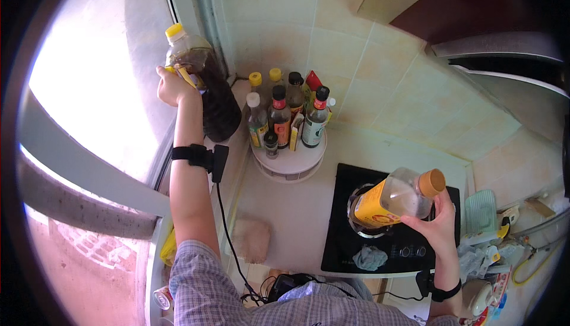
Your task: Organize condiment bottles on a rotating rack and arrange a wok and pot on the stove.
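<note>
My left hand [173, 86] grips the yellow handle of a large plastic jug [218, 103] of dark liquid with a yellow cap, beside the window at the upper left. My right hand [438, 223] holds a clear plastic bottle [401, 197] with an orange cap and a yellow label, tilted over the black gas hob [336, 237]. Between the two hands, a round white turntable [289, 161] carries several condiment bottles, among them a dark sauce bottle [314, 123] with a black cap. A crumpled grey-green cloth [369, 258] lies on the hob's near edge.
A brown cloth [251, 239] lies on the pale counter left of the hob. A green ribbed plastic item [481, 210], bags and packets crowd the right side. The range hood [516, 81] overhangs at the upper right. A drink can [163, 298] stands at the lower left.
</note>
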Motion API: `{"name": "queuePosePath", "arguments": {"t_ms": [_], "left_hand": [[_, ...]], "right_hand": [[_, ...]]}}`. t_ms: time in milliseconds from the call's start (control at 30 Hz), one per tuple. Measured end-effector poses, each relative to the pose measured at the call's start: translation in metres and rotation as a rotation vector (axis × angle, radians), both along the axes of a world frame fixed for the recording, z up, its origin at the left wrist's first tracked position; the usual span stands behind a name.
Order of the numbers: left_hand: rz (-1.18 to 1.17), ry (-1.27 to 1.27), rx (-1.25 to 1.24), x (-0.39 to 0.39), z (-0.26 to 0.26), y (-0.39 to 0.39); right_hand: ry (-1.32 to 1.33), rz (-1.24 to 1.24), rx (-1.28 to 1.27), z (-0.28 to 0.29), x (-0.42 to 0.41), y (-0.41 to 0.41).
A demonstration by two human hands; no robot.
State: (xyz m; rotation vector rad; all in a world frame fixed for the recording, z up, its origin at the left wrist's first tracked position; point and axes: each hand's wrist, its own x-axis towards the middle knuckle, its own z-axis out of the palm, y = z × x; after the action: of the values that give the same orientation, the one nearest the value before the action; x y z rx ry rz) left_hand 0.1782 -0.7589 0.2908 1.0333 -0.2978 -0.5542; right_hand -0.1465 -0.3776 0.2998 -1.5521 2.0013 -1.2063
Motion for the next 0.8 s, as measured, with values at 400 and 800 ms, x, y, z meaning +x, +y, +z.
{"name": "queuePosePath", "arguments": {"t_ms": [400,800], "left_hand": [[-0.127,-0.142,-0.134,-0.031,-0.022,-0.024],[-0.313,-0.433,-0.096,-0.008,-0.04,-0.028]], "right_hand": [[-0.032,-0.028,0.007,-0.007,-0.001,-0.012],[-0.159,0.045,-0.031,-0.01,-0.009,-0.05]]}}
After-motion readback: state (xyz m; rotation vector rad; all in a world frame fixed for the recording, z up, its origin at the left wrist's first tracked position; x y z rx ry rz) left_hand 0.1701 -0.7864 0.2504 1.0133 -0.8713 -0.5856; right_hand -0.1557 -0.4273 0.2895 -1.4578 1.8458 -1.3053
